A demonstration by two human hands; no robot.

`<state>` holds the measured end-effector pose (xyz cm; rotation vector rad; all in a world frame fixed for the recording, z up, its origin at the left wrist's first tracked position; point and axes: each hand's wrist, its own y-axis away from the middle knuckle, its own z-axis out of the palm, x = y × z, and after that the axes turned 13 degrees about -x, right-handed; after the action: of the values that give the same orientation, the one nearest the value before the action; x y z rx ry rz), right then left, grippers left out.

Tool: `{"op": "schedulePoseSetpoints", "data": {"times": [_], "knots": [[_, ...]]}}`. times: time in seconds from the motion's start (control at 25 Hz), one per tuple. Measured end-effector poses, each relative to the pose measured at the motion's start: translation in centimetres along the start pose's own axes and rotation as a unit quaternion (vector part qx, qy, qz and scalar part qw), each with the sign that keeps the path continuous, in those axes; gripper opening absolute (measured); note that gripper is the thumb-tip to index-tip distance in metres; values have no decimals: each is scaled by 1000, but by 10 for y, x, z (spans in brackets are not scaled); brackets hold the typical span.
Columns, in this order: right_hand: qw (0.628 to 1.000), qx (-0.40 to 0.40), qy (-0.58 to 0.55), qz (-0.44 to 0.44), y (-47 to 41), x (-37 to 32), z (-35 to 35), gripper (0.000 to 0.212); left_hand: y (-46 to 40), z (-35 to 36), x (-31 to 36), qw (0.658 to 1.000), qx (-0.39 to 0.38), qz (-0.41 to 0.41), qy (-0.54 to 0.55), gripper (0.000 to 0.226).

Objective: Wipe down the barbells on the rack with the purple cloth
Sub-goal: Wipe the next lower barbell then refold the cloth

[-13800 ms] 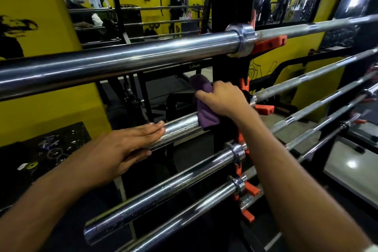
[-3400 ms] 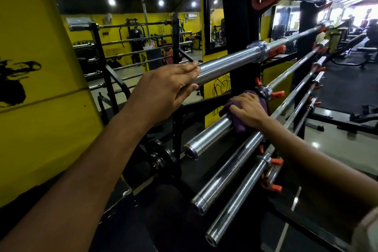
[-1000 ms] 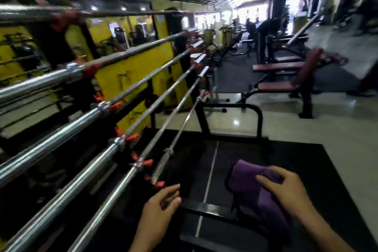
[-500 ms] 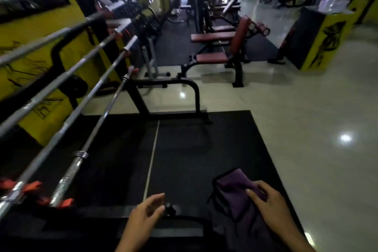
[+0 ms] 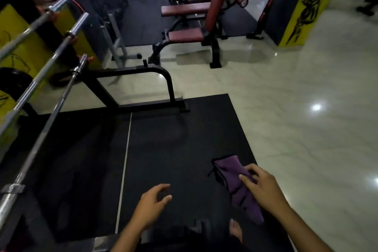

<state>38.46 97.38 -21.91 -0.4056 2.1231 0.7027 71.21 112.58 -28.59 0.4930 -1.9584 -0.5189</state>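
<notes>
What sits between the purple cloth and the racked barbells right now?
Nothing visible. The right hand holds the purple cloth over the black mat; the barbells lie to the left, with only open air and the empty left hand between.

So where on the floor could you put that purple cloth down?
Bare room: the black rubber mat, between the black steel rack foot and the left hand, and the shiny pale tile floor to its right. Crowded: the chrome barbells along the left, the maroon padded benches farther off. The right hand holds the purple cloth.
</notes>
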Motion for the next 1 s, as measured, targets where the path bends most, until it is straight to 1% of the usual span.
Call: {"op": "schedulePoseSetpoints", "data": {"times": [0.08, 0.2, 0.28, 0.4, 0.48, 0.6, 0.72, 0.8, 0.88, 0.96, 1.0], "knots": [[1000, -3, -3, 5, -36, 19, -28, 7, -37, -2, 17, 999, 0, -39, -14, 36], [1000, -18, -3, 1, -88, 45, -75, 6, -93, 7, 46, 997, 10, -72, -25, 34], [1000, -21, 7, 0, -121, 57, -105, 7, -133, 13, 78, 995, -15, -83, -50, 36], [1000, -22, 15, -7, -170, 64, -140, 9, -187, 9, 125, 993, -33, -62, -92, 42], [999, -26, 20, -20, -207, 61, -157, 9, -211, -2, 145, 994, -17, -43, -101, 43], [998, -41, 23, -38, -253, 40, -165, 9, -234, -26, 154, 996, 14, -42, -76, 45], [996, -72, 21, -40, -303, 5, -165, 13, -249, -51, 155, 997, 73, -37, -8, 45], [995, -86, -2, -43, -340, -26, -161, 23, -262, -67, 152, 994, 100, -36, 29, 45], [993, -94, -22, -61, -379, -62, -150, 36, -278, -83, 149, 993, 97, -31, 62, 45], [989, -120, -34, -80, -422, -97, -133, 43, -294, -104, 148, 990, 104, -14, 96, 55], [987, -137, -43, -79, -448, -117, -119, 43, -301, -119, 147, 988, 109, 1, 106, 68]]}}
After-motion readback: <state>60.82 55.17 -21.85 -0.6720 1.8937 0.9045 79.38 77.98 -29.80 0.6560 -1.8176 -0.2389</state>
